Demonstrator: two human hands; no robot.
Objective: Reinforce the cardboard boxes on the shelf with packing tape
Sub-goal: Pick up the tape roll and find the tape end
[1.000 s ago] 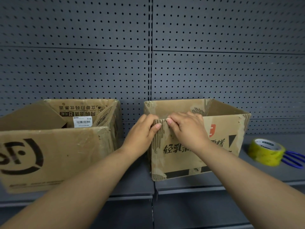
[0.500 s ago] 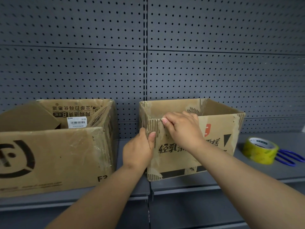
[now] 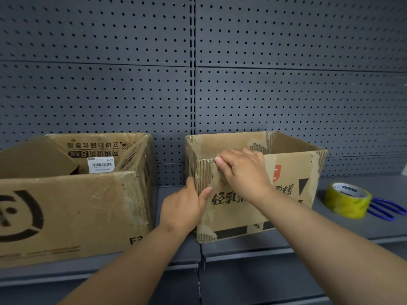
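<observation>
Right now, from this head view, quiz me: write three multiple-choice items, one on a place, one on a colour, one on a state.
1. Where is the tape roll?
A on the floor
B on the shelf, right of the right-hand box
C in a drawer

2. What colour are the handles of the scissors?
A red
B blue
C white

3. What is the left hand doing?
A hanging idle
B holding the scissors
C gripping the right-hand box's near left corner

Answers:
1 B: the roll lies flat on the shelf beside that box.
2 B: blue loops show behind the roll.
3 C: its thumb and fingers wrap the corner edge.
</observation>
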